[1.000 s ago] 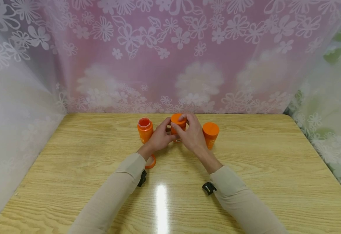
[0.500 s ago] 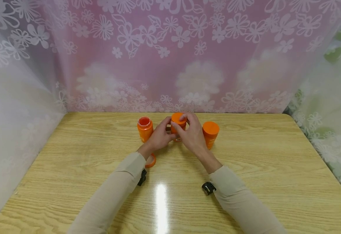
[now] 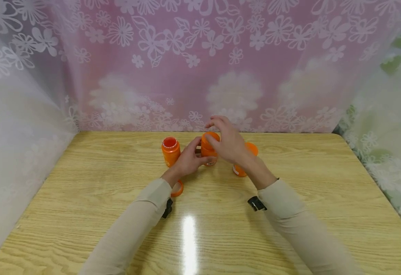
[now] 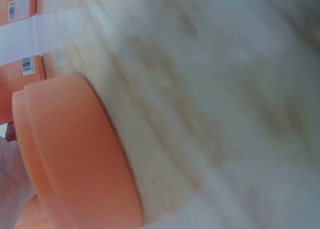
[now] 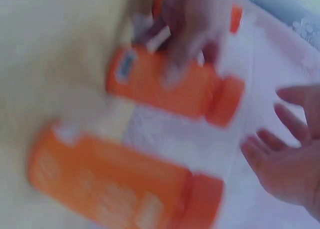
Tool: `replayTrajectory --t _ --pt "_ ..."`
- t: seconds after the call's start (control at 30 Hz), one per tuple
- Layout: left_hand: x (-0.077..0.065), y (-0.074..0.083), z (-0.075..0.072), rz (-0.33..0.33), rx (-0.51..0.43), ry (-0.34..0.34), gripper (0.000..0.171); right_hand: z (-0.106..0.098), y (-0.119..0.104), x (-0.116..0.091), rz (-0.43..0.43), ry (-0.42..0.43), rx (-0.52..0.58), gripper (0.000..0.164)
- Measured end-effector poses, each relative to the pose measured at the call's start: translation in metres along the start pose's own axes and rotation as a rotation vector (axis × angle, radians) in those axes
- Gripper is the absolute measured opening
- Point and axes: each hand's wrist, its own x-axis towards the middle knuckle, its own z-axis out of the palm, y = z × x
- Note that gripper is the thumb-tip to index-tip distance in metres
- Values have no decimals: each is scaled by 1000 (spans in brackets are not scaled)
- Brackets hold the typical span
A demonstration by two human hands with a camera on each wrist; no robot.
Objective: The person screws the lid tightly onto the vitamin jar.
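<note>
My left hand [image 3: 188, 159] grips the middle orange bottle [image 3: 206, 152], which stands upright with its orange cap [image 5: 226, 101] on. Above and right of that cap is my right hand [image 3: 232, 144]; the right wrist view shows its fingers spread, apart from the bottle and holding nothing. An uncapped orange bottle [image 3: 171, 154] stands left of my left hand, its mouth showing red inside. A loose orange cap [image 4: 85, 149] lies on the table by my left wrist, partly hidden by it in the head view. To the right, a capped orange bottle [image 3: 240, 170] is partly covered by my right hand.
The wooden table [image 3: 289, 179] reaches back to a pink flowered curtain [image 3: 234, 91]. Pale curtains hang on both sides. A black strap [image 3: 257, 203] sits at my right wrist and another black piece [image 3: 167, 208] at the left.
My right hand has let go of the middle bottle's cap, lifted slightly and shifted right, with its fingers opening. My left hand keeps its grip, and the bottles have stayed in place.
</note>
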Motion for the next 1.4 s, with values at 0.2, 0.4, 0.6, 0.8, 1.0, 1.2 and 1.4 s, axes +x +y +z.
replayTrajectory --t 0.2,0.4,0.6,0.8,1.0,1.2,1.4 --pt "0 0 -1 -15 -21 -1 61 -28 6 23 -110 -385 -207 49" --pt "0 0 -1 -6 -32 -8 62 -38 3 36 -172 -593 -309 53" --pt "0 0 0 -12 -31 -6 65 -38 1 42 -149 -630 -306 50" --pt "0 0 0 -21 -46 -8 66 -36 2 47 -128 -644 -289 45" --pt "0 -1 0 -18 -45 -9 67 -33 1 48 -138 -639 -304 40" --pt "0 -2 0 -9 -31 -4 67 -30 -1 51 -137 -645 -330 40" --pt "0 -1 0 -8 -17 -5 66 -30 -7 52 -126 -652 -381 39"
